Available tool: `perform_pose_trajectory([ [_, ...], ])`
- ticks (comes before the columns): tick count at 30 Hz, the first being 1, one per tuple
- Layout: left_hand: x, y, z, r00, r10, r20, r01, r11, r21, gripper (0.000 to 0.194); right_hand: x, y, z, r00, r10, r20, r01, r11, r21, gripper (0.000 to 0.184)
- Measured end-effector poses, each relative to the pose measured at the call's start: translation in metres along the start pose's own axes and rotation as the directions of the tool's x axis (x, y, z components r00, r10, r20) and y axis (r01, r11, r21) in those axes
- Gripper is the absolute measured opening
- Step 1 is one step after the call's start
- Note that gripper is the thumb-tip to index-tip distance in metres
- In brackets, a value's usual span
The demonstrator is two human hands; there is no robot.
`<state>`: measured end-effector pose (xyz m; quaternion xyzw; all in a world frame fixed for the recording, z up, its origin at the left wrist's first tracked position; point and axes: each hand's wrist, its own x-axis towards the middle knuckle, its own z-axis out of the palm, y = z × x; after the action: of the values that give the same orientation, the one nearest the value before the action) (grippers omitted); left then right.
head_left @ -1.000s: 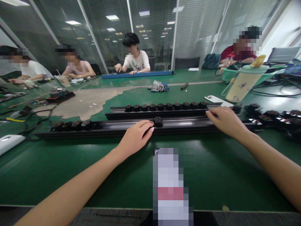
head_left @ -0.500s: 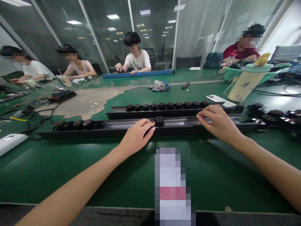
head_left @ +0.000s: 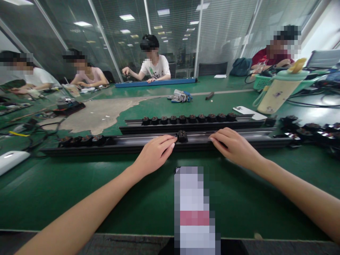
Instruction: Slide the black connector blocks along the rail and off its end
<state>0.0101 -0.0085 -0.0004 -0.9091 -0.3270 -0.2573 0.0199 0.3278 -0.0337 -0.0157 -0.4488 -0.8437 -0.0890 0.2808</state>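
Observation:
A long black rail with a shiny inner channel lies across the table before me. One black socket module with metal contacts on top sits in its channel near the middle. The fingertips of my left hand are closed at this module's left side, the thumb by the rail's front wall. To its right, my right hand is over the rail with fingers bent and tips close together. Whatever is between those tips is hidden. Several similar modules sit at the rail's left end.
Behind lies a second black rail carrying a row of modules. More loose modules are heaped at right, near a white phone and a cream tumbler. Gloves lie farther back. Several people sit around the green table.
My right hand has moved left along the rail, toward the module. The module and my left hand have shifted slightly right. A person opposite has raised one hand.

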Motion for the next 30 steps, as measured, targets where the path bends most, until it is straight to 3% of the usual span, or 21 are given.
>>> perform_pose_trajectory([
  [10, 0.003, 0.007, 0.0, 0.993, 0.082, 0.086, -0.086, 0.995, 0.04, 0.04, -0.002, -0.008, 0.006, 0.999, -0.023, 0.025, 0.023, 1.0, 0.012, 0.029],
  [20, 0.003, 0.007, -0.002, 0.975, 0.078, 0.21, -0.092, 0.994, 0.06, 0.042, -0.003, -0.015, 0.008, 0.994, -0.081, 0.072, 0.087, 0.992, -0.089, 0.046],
  [30, 0.002, 0.005, -0.006, 0.955, 0.128, 0.267, -0.16, 0.982, 0.1, 0.051, -0.002, -0.015, 0.007, 0.988, -0.089, 0.127, 0.105, 0.987, -0.124, 0.044],
])
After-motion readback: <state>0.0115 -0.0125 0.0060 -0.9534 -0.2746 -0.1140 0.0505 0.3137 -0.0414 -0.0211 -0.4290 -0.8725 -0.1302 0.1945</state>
